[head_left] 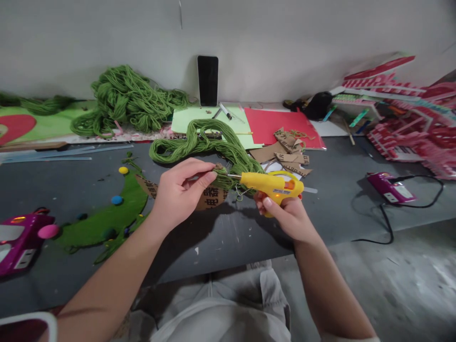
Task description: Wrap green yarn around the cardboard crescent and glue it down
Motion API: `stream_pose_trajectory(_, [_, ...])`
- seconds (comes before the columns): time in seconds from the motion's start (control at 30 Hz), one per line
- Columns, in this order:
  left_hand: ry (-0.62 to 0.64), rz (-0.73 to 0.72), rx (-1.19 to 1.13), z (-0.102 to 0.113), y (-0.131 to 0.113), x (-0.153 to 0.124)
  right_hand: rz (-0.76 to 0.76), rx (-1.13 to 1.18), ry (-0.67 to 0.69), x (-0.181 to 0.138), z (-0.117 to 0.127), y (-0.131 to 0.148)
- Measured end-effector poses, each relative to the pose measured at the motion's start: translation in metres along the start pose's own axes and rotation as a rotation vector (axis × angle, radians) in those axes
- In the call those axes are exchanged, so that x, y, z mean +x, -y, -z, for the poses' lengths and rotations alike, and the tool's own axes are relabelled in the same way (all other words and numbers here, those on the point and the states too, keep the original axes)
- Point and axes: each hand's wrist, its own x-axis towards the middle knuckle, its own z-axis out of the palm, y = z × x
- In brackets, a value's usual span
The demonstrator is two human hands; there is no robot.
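Left hand (182,186) pinches one cardboard piece (211,198); right hand (287,213) grips one yellow glue gun (261,181).

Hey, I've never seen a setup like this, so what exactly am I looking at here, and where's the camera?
There's no machine here, just a person's two bare hands. One camera, worn on the head, looks forward and down, so you see roughly what they see. The left hand pinches a small brownish piece, too small to make out. The right hand grips a yellow glue gun, its nozzle pointing toward that piece. On the dark grey table, a looped bundle of green yarn lies just beyond the hands. To the left is a green cutout with coloured balls. A phone stands upright at the back.
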Motion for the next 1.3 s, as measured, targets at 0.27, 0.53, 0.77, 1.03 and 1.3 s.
stream_pose_trajectory(0.27, [-0.019,0.019,0.051,-0.0003,0.0031,-0.0003,-0.013,-0.037,0.018,-0.0018,0.0012,-0.0022])
stream_pose_trajectory(0.53, [-0.043,0.009,0.043,-0.0001,0.0056,-0.0005,-0.019,-0.021,0.023,-0.0025,0.0003,-0.0010])
stream_pose_trajectory(0.77, [-0.068,0.010,0.015,0.0000,0.0066,-0.0004,-0.027,-0.087,0.043,-0.0043,0.0027,-0.0047])
stream_pose_trajectory(1.03, [-0.073,0.056,0.026,0.0002,0.0061,-0.0013,-0.014,-0.103,0.029,-0.0036,-0.0001,-0.0007])
stream_pose_trajectory(1.3, [-0.085,0.073,0.028,0.0004,0.0065,-0.0015,-0.010,-0.091,0.022,-0.0042,-0.0017,-0.0011])
